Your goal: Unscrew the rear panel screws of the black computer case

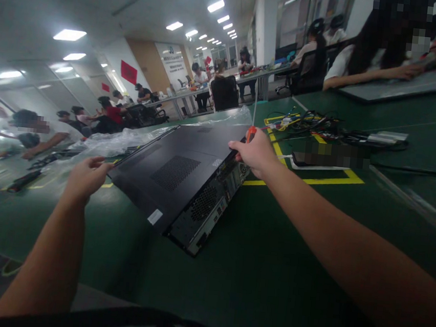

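A black desktop computer case (145, 159) lies on its side on the green table, its rear panel with ports (217, 209) turned toward the near right. The side panel has a perforated vent and a white label (155, 216) by the near corner. My left hand (89, 171) grips the case's left edge, thumb and fingers closed at the corner. At the far right edge, my right hand (255, 154) pinches the case's rim. A screwdriver (251, 132) with an orange handle is also held in that hand, its shaft pointing up. Part of the handle is hidden by the fingers.
Clear plastic wrap (108, 142) lies beyond the case. Bundled cables (322, 123) and a dark flat device (326, 160) on a white base rest at the right, by yellow tape (316, 181). A co-worker's arm (373, 75) rests on a panel at the upper right; other people sit around.
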Demonstrator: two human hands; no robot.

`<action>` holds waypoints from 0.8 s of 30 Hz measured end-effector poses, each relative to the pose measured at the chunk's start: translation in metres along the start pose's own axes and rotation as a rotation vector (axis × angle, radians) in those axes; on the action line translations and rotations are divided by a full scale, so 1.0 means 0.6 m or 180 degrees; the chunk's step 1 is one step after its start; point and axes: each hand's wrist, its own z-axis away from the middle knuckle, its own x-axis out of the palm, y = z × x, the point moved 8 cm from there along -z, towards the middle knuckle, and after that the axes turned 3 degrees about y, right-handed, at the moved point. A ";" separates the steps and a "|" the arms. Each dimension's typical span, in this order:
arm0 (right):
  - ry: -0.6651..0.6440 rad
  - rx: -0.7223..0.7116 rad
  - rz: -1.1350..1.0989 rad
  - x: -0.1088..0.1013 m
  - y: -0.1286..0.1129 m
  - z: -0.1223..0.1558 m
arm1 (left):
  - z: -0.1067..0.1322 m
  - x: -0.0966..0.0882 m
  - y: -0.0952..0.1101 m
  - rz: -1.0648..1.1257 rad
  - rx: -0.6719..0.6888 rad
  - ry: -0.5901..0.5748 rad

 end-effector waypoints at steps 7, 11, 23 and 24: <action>-0.0042 0.0003 0.0034 -0.005 0.022 0.000 | -0.091 0.093 -0.006 -0.1063 -0.0101 -0.1165; -0.0070 0.0018 0.0023 -0.005 0.021 0.001 | -0.118 0.115 -0.003 -0.1174 0.0026 -0.1117; -0.0084 0.0155 0.0005 -0.025 0.006 0.019 | -0.110 0.145 0.036 -0.1103 0.0309 -0.1240; -0.0082 0.0145 0.0020 -0.026 0.005 0.019 | -0.113 0.150 0.037 -0.1081 0.0278 -0.1245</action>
